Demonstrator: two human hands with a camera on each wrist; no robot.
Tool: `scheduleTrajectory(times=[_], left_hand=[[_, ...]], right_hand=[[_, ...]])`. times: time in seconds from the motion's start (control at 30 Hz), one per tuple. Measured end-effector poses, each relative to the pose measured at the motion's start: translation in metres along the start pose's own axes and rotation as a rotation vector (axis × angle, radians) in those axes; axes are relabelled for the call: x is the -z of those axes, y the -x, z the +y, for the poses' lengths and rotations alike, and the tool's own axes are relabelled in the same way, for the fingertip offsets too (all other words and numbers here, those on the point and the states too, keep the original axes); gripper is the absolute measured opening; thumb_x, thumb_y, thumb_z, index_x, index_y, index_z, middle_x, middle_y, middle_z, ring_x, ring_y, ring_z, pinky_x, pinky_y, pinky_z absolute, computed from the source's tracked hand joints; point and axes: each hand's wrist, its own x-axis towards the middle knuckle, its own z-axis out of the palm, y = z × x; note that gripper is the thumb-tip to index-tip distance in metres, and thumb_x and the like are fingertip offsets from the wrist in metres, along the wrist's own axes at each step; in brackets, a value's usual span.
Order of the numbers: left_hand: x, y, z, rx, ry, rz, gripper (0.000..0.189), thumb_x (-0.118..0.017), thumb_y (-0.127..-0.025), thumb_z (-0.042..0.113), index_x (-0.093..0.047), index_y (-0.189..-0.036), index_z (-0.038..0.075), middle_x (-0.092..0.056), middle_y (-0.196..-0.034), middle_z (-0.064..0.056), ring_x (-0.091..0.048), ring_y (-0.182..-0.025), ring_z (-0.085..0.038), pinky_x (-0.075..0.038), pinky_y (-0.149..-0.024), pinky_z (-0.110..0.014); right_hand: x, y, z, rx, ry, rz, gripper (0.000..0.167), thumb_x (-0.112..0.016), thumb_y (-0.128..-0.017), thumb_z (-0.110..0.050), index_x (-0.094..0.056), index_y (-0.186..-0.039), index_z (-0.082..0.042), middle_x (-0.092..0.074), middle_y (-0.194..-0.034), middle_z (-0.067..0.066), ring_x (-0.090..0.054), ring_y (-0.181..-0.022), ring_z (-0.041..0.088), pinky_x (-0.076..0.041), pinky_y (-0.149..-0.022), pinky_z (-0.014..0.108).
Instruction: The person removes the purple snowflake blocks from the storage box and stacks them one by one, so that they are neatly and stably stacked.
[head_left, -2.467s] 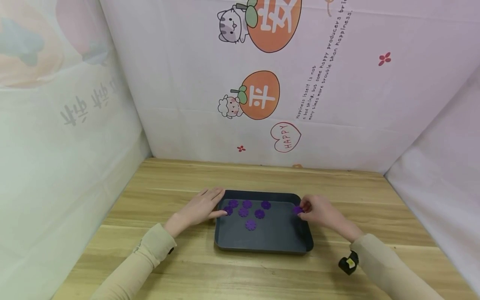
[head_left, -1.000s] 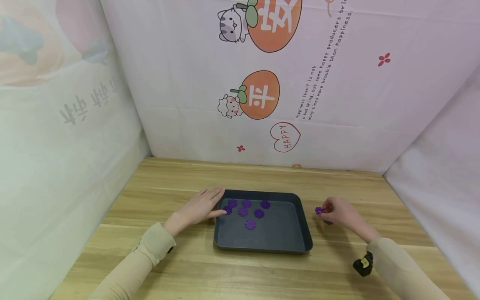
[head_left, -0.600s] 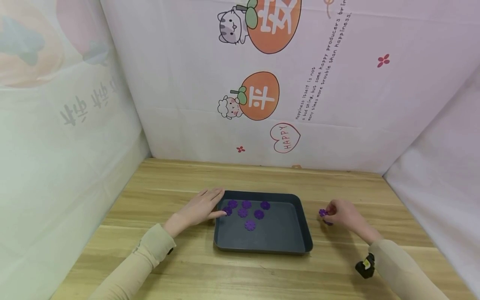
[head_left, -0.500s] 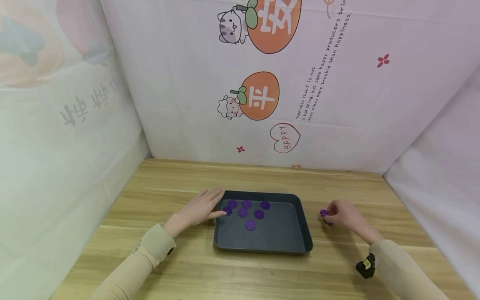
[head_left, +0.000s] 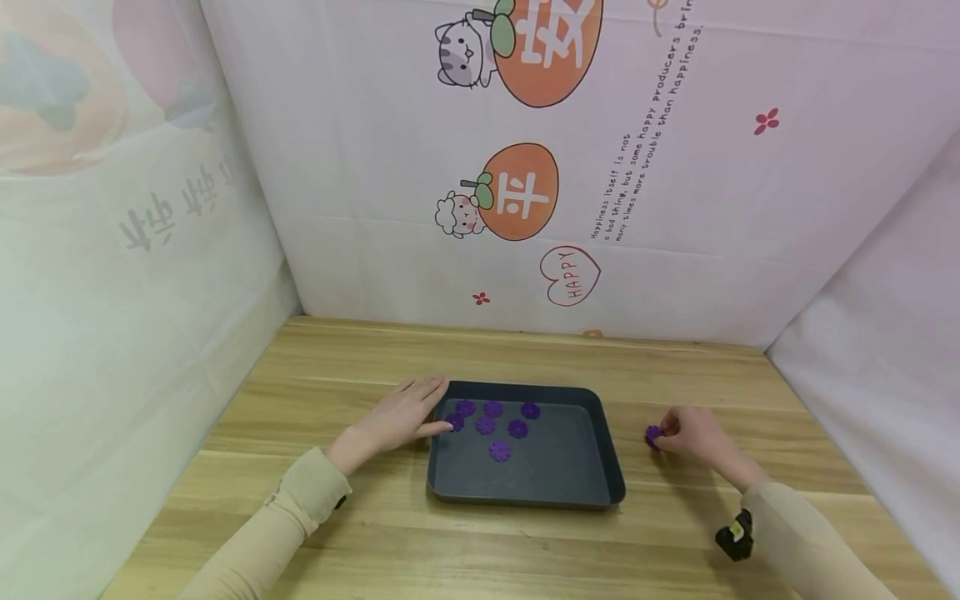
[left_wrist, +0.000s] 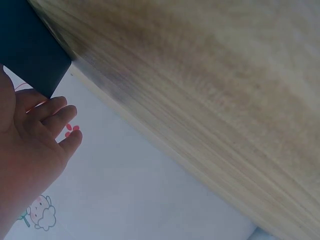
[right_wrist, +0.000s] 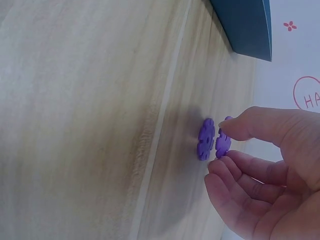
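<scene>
Purple notched discs (head_left: 500, 451), flower-like, are lying in the dark grey tray (head_left: 547, 471), and we are counting seven of them there. Our right hand (head_left: 699, 433) is pinching another, the held disc (right_wrist: 224, 142), between thumb and fingertips, nearly closed around it. We are holding it just over the lying disc (right_wrist: 205, 144), which is resting on the wooden table (head_left: 390, 542) to the right of the tray; the right wrist view is showing what seems a thin gap between them.

Compared with moments ago, that hand is no longer working above the tray's right side but is hovering lower, outside it. We are judging, then, that two discs are now out and seven are remaining inside.

Our left hand (head_left: 392, 419) is resting at the tray's far left corner, fingers nearly straight, thumb reaching inside beside the leftmost disc, gripping none. Altogether we are counting nine discs, one tray, two hands.
</scene>
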Motion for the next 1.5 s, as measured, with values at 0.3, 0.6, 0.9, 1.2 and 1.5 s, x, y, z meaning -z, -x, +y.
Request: scheduleTrajectory(times=[0.3,0.6,0.9,1.2,1.5], left_hand=[[-0.0006,0.0009,0.0007,-0.002,0.000,0.002,0.078,-0.049,-0.099,0.056,-0.034,-0.153,0.001,-0.038,-0.158,-0.017,-0.039,-0.147,-0.030,-0.030,-0.122,-0.053],[-0.0023,0.0003,-0.0003,0.001,-0.001,-0.001,0.079,-0.049,-0.099,0.056,-0.033,-0.154,0.001,-0.037,-0.159,-0.017,-0.039,-0.147,-0.030,-0.030,-0.122,-0.053],[-0.0034,-0.0004,-0.0007,0.006,0.007,-0.009,0.079,-0.048,-0.099,0.056,-0.032,-0.154,0.001,-0.036,-0.159,-0.018,-0.038,-0.147,-0.030,-0.029,-0.123,-0.053],[-0.0025,-0.0009,-0.0007,0.013,0.015,-0.013,0.079,-0.048,-0.099,0.056,-0.032,-0.154,0.001,-0.037,-0.159,-0.018,-0.038,-0.147,-0.030,-0.029,-0.123,-0.053],[-0.0005,-0.0007,-0.0005,0.010,0.022,-0.009,0.079,-0.049,-0.099,0.055,-0.033,-0.154,0.001,-0.037,-0.158,-0.019,-0.038,-0.147,-0.030,-0.029,-0.122,-0.053]], right_hand=[[-0.0029,0.0007,0.0026,-0.022,0.008,-0.020,0.020,-0.077,-0.079,-0.011,-0.067,-0.087,0.005,-0.067,-0.079,0.011,-0.057,-0.071,0.018,-0.048,-0.061,0.029],[-0.0034,0.0010,0.0007,-0.013,0.021,-0.014,0.021,-0.078,-0.080,-0.010,-0.067,-0.088,0.006,-0.068,-0.081,0.013,-0.059,-0.073,0.019,-0.051,-0.064,0.034],[-0.0047,0.0012,0.0014,-0.008,0.030,-0.006,0.021,-0.077,-0.080,-0.010,-0.066,-0.089,0.006,-0.068,-0.083,0.014,-0.060,-0.074,0.020,-0.052,-0.065,0.036],[-0.0049,0.0028,-0.0010,0.004,0.035,-0.004,0.021,-0.077,-0.081,-0.010,-0.067,-0.089,0.006,-0.069,-0.083,0.015,-0.061,-0.073,0.021,-0.054,-0.065,0.037],[-0.0037,0.0021,-0.0029,0.011,0.020,-0.010,0.018,-0.075,-0.082,-0.010,-0.067,-0.089,0.005,-0.069,-0.084,0.015,-0.063,-0.075,0.023,-0.055,-0.067,0.040]])
